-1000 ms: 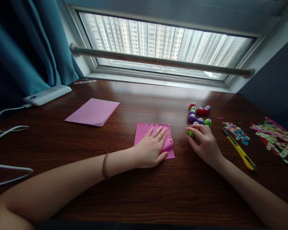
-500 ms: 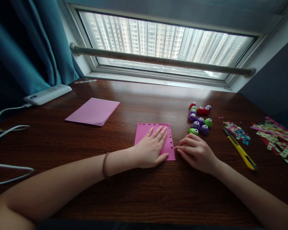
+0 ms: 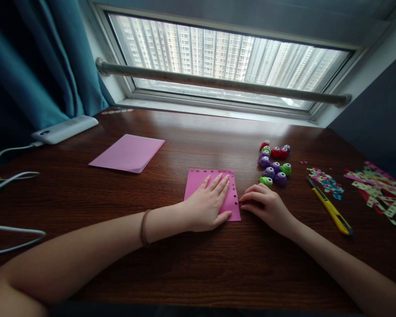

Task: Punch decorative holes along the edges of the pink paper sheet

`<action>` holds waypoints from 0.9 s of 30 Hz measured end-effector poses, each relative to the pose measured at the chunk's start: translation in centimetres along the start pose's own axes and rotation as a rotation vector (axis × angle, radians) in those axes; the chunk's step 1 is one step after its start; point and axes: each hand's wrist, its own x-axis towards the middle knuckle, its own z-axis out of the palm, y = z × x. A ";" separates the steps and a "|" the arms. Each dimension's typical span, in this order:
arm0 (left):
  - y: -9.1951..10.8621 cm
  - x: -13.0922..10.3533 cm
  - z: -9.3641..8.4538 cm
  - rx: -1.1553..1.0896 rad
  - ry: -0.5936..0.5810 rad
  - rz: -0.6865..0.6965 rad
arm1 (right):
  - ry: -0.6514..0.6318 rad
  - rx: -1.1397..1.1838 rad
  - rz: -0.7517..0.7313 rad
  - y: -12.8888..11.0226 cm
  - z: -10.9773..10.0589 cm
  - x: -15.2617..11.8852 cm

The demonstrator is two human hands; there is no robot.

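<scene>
A pink sheet of paper (image 3: 192, 187) lies on the brown table, with small punched shapes along its top and right edges; those low on the right are stars. Spread flat over its middle, my left hand (image 3: 206, 207) presses on it and hides part of the surface. My right hand (image 3: 269, 204) rests beside the sheet's right edge, fingertips close to or touching it near the lowest star. A narrow gap shows between its bent fingers and thumb, and I see nothing held there. Just behind this hand sits a green craft punch (image 3: 265, 181).
Several red, purple and green craft punches (image 3: 276, 166) stand at right. Farther right are a yellow utility knife (image 3: 333, 212), paper confetti (image 3: 328, 181) and cut paper strips (image 3: 383, 189). At left lie pink paper sheets (image 3: 128, 153), a white power bank (image 3: 66, 129) and a white cable (image 3: 16, 230).
The fingers of my right hand have shifted slightly and parted from the thumb. A small pink bit at their tips is no longer visible. My left hand stays on the sheet.
</scene>
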 end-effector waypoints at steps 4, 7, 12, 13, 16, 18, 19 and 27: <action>0.0 0.1 -0.1 -0.011 -0.023 -0.011 | -0.044 0.021 0.038 0.3 0.0 0.1; 0.1 0.1 -0.1 -0.011 -0.035 -0.013 | -0.069 0.012 0.045 0.2 0.1 0.0; 0.1 0.0 -0.2 -0.010 -0.034 -0.016 | -0.062 -0.004 0.062 -0.2 0.2 -0.1; 0.1 0.0 -0.2 -0.012 -0.034 -0.017 | -0.042 0.004 0.065 -0.2 0.0 0.0; 0.1 0.0 -0.3 -0.023 -0.027 -0.012 | 0.084 0.002 0.123 0.5 -1.7 0.2; 0.1 -0.1 -0.3 -0.032 -0.022 -0.011 | 0.225 -0.062 0.241 1.6 -3.9 0.3; 0.1 -0.1 -0.4 -0.036 -0.020 -0.012 | 0.305 -0.132 0.320 2.4 -5.3 0.2; 0.1 -0.1 -0.7 -0.077 -0.014 0.017 | 0.617 -0.848 0.486 10.2 -15.3 -3.6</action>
